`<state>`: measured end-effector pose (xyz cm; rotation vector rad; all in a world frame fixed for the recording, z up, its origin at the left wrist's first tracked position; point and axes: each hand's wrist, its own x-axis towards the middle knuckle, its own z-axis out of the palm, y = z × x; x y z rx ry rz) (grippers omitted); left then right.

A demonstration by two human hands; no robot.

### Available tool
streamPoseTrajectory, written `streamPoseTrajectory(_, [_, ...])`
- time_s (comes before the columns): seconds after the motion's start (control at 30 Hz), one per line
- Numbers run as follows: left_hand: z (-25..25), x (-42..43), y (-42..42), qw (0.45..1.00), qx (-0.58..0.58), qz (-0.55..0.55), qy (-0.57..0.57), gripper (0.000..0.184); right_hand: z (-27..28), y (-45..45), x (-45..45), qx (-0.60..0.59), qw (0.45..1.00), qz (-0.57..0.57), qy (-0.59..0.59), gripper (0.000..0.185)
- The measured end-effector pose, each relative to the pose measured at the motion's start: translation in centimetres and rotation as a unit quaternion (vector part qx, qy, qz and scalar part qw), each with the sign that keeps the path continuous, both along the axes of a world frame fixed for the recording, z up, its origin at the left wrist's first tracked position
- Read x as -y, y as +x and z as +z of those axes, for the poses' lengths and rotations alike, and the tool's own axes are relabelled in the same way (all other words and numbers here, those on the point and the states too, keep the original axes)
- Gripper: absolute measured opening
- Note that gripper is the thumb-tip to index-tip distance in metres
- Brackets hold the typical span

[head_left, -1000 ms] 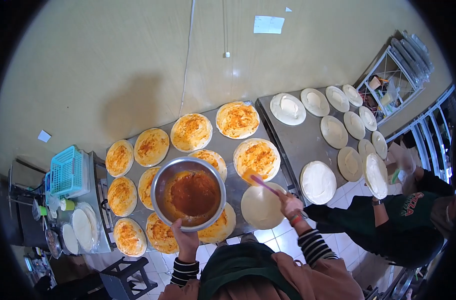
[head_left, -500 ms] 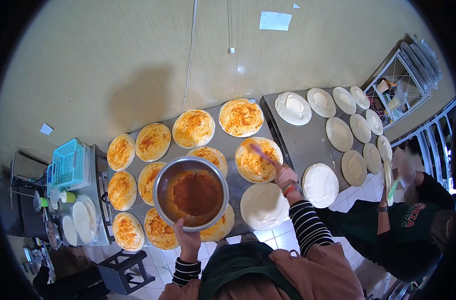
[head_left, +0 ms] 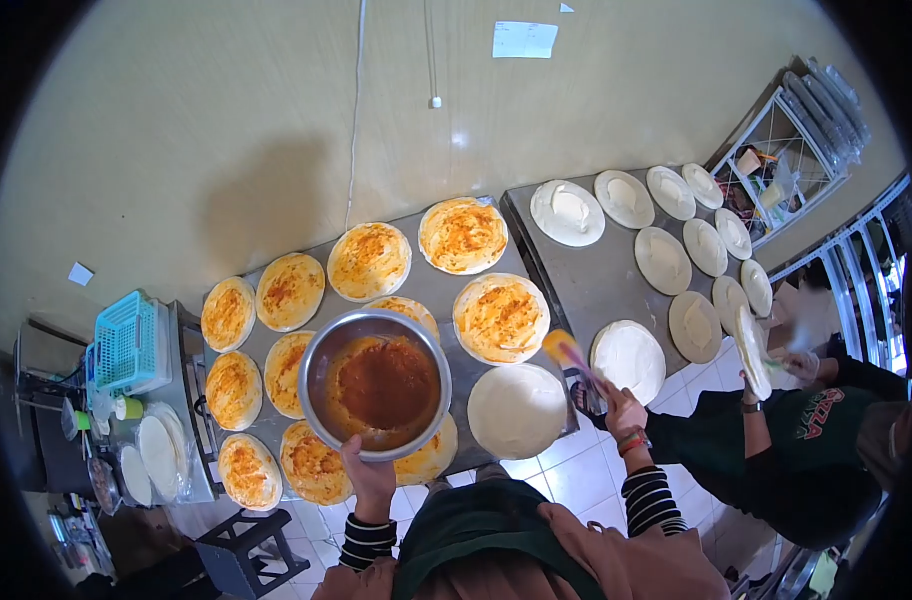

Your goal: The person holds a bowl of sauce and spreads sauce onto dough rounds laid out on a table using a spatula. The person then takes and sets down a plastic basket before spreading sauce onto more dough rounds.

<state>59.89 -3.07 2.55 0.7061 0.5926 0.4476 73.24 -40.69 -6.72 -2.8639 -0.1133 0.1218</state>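
My left hand (head_left: 369, 480) grips the near rim of a steel bowl (head_left: 321, 420) of red-brown sauce, held above the table. In my right hand (head_left: 626, 412) is the purple handle of a spatula (head_left: 584, 368); its orange-smeared head points up and left, over the gap between the tables. Left of it lies a sauced dough round (head_left: 501, 318), streaked orange. Nearer me, a plain pale round (head_left: 517, 411) has no orange on it. Several more sauced rounds (head_left: 372, 261) lie around and partly under the bowl.
On the right table (head_left: 601, 285) lie several rounds with white spread. At the right, a co-worker (head_left: 786, 440) holds up a round and a spreading tool. A blue basket (head_left: 128, 342) and stacked rounds (head_left: 159, 455) are at the left. A dark stool (head_left: 241, 550) stands below.
The spatula has moved off the sauced round toward the right, along with my right hand. The bowl stays in my left hand. The co-worker's round has shifted and tilted.
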Motion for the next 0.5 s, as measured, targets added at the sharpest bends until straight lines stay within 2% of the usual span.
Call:
streamPoseTrajectory(0.07, [-0.2,0.3,0.3,1.0,0.0,-0.008,-0.013,0.053,0.1,0.0,-1.0,0.04,0.999,-0.002,0.012,0.026])
streamPoseTrajectory(0.17, [0.0,1.0,0.7,1.0,-0.003,-0.013,-0.017,0.053,-1.8,0.2,-3.8,0.055,0.989,0.133,0.031,0.027])
streamPoseTrajectory(0.2, [0.2,1.2,0.9,1.0,-0.008,-0.013,-0.011,0.052,-2.4,0.8,-3.6,0.057,0.989,0.133,0.034,0.027])
streamPoseTrajectory(0.27, [0.8,1.6,0.8,1.0,-0.01,-0.012,-0.004,0.052,-4.9,2.8,-2.3,0.028,0.992,0.12,-0.004,0.029])
streamPoseTrajectory(0.33, [1.0,1.6,0.8,1.0,-0.012,-0.011,0.002,0.052,-2.1,4.2,-1.7,0.012,1.0,0.008,0.003,0.037])
streamPoseTrajectory(0.4, [0.7,1.8,0.6,1.0,-0.006,-0.008,0.004,0.054,-1.1,5.3,-2.2,0.043,0.999,-0.005,0.022,0.038])
streamPoseTrajectory(0.47, [0.0,2.1,0.6,1.0,-0.006,-0.012,-0.005,0.054,-5.5,6.7,-2.9,0.137,0.98,0.13,0.057,0.038])
streamPoseTrajectory(0.5, [-0.3,2.2,0.6,1.0,-0.007,-0.014,-0.011,0.054,-3.5,6.6,-5.3,0.038,0.991,0.123,0.028,0.036])
